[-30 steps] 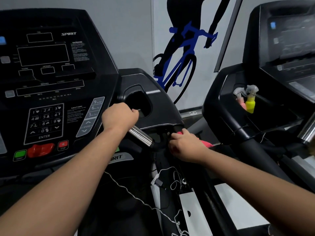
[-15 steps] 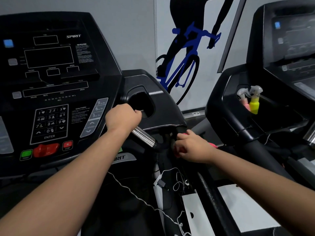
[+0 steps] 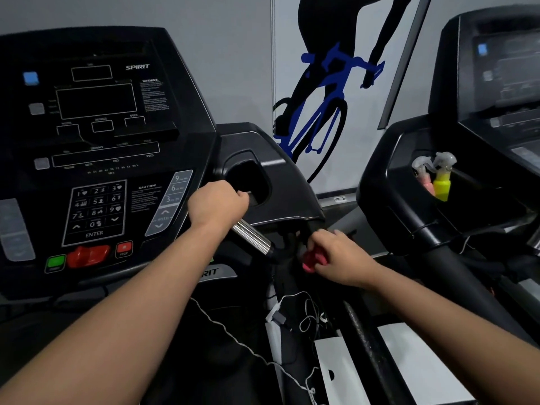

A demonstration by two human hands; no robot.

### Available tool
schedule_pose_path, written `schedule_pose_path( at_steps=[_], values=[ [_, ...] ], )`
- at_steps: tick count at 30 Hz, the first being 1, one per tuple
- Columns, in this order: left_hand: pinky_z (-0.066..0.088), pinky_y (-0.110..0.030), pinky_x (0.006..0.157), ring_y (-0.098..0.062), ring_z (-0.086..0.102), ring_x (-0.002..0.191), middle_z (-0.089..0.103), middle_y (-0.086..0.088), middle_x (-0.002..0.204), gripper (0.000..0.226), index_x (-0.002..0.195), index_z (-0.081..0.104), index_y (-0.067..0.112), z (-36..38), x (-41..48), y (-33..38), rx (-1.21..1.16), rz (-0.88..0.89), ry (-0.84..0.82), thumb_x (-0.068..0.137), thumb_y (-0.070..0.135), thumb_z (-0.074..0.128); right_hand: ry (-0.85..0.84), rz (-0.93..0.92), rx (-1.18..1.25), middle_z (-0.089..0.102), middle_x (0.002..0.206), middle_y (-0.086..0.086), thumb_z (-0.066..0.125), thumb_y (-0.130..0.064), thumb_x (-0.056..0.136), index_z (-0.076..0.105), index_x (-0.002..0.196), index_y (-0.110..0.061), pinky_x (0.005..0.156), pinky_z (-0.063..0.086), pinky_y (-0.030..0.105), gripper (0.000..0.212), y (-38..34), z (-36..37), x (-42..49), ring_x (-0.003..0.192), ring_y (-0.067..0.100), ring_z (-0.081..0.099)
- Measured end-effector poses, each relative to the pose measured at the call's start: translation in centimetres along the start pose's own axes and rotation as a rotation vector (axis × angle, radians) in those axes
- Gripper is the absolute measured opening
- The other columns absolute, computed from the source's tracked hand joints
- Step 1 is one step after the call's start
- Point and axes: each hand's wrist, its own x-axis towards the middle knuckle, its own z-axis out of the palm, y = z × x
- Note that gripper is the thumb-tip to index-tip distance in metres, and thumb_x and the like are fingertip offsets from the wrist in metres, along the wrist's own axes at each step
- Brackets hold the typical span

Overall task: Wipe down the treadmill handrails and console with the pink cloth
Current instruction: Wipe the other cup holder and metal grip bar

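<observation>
Pink cloth (image 3: 310, 261) shows as a small bunch under the fingers of the right hand (image 3: 340, 258), which curls around it and presses it against the black handrail (image 3: 287, 243) just below the right wing of the treadmill console (image 3: 96, 141). Most of the cloth is hidden by that hand. The left hand (image 3: 217, 204) is closed in a fist around the chrome grip bar (image 3: 252, 237), its knuckles close to the console's cup pocket (image 3: 248, 182). On the neighbouring treadmill (image 3: 394, 200) to the right, a yellow spray bottle (image 3: 441, 187) and a pink bottle (image 3: 425, 184) stand side by side in its tray. A thin white cable (image 3: 233, 337) trails beneath the forearms, and a cyclist mural (image 3: 324, 97) covers the wall behind.
</observation>
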Motion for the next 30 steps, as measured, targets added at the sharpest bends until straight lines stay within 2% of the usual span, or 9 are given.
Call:
schedule_pose_path(
  at_steps=[4,8,11,15,18,20,23,26,30],
  values=[
    [0.036,-0.028,0.057,-0.027,0.048,0.063,0.045,-0.003,0.06,0.036,0.067,0.054,0.01,0.0,0.0,0.2,0.007,-0.014,-0.001,0.09,0.036,0.045,0.101,0.196,0.333,0.043,0.091,-0.007,0.062,-0.006,0.075,0.05,0.087,-0.025,0.087,0.042,0.032,0.025,2.0,-1.0,0.8,0.086,0.012,0.047],
    [0.035,-0.027,0.054,-0.025,0.05,0.059,0.054,-0.005,0.064,0.039,0.062,0.052,0.009,0.1,0.1,0.2,0.007,-0.024,-0.004,0.089,0.035,0.045,0.142,0.445,0.502,0.035,0.11,0.0,0.063,-0.018,0.085,0.051,0.098,-0.021,0.087,0.032,0.02,0.018,2.6,-0.7,3.6,0.101,0.014,0.044],
    [0.033,-0.025,0.049,-0.023,0.047,0.052,0.052,-0.004,0.059,0.04,0.058,0.05,0.01,0.2,0.2,0.2,0.011,-0.03,-0.006,0.089,0.035,0.045,0.176,0.342,0.322,0.04,0.107,-0.002,0.058,-0.017,0.084,0.056,0.101,-0.023,0.093,0.033,0.029,0.018,1.7,0.3,3.2,0.106,0.023,0.044],
    [0.029,-0.024,0.046,-0.021,0.044,0.049,0.052,-0.004,0.058,0.041,0.058,0.05,0.01,0.2,0.1,0.1,0.02,-0.026,-0.015,0.09,0.035,0.044,0.071,0.077,0.029,0.043,0.102,-0.012,0.059,-0.02,0.08,0.065,0.091,-0.028,0.089,0.035,0.035,0.015,0.3,1.0,0.7,0.094,0.019,0.034],
    [0.029,-0.023,0.045,-0.021,0.046,0.049,0.053,-0.004,0.057,0.042,0.058,0.052,0.01,0.2,0.0,0.2,0.031,-0.014,-0.02,0.09,0.035,0.044,0.092,0.139,0.225,0.041,0.094,-0.012,0.061,-0.014,0.08,0.064,0.085,-0.025,0.093,0.028,0.027,0.013,0.9,0.0,0.9,0.098,0.02,0.039],
    [0.029,-0.023,0.046,-0.021,0.046,0.049,0.053,-0.004,0.057,0.04,0.058,0.052,0.01,0.3,0.1,0.2,0.03,-0.024,-0.019,0.089,0.033,0.044,0.118,0.244,0.272,0.04,0.099,-0.005,0.059,-0.017,0.084,0.061,0.095,-0.023,0.094,0.031,0.029,0.013,0.8,-0.4,2.5,0.102,0.024,0.041],
    [0.029,-0.023,0.047,-0.023,0.047,0.05,0.053,-0.005,0.058,0.039,0.057,0.05,0.009,0.3,0.3,0.2,0.013,-0.03,-0.018,0.088,0.032,0.045,0.081,0.31,-0.044,0.039,0.117,0.006,0.054,-0.028,0.09,0.051,0.115,-0.021,0.091,0.04,0.042,0.027,-0.9,0.0,4.7,0.109,0.032,0.039],
    [0.029,-0.023,0.046,-0.022,0.047,0.049,0.053,-0.005,0.057,0.043,0.056,0.051,0.009,0.3,0.1,0.2,0.014,-0.017,-0.014,0.09,0.035,0.044,0.071,0.224,-0.364,0.036,0.125,0.007,0.048,-0.02,0.091,0.046,0.125,-0.021,0.088,0.037,0.046,0.033,-2.9,0.9,4.3,0.113,0.034,0.035],
    [0.03,-0.023,0.046,-0.021,0.046,0.048,0.052,-0.004,0.056,0.045,0.056,0.05,0.01,0.2,-0.1,0.0,0.016,-0.004,-0.006,0.091,0.037,0.044,0.052,0.107,-0.35,0.041,0.12,0.001,0.051,-0.031,0.087,0.055,0.113,-0.023,0.086,0.035,0.038,0.028,-2.2,1.6,1.9,0.111,0.03,0.036]
  ],
)
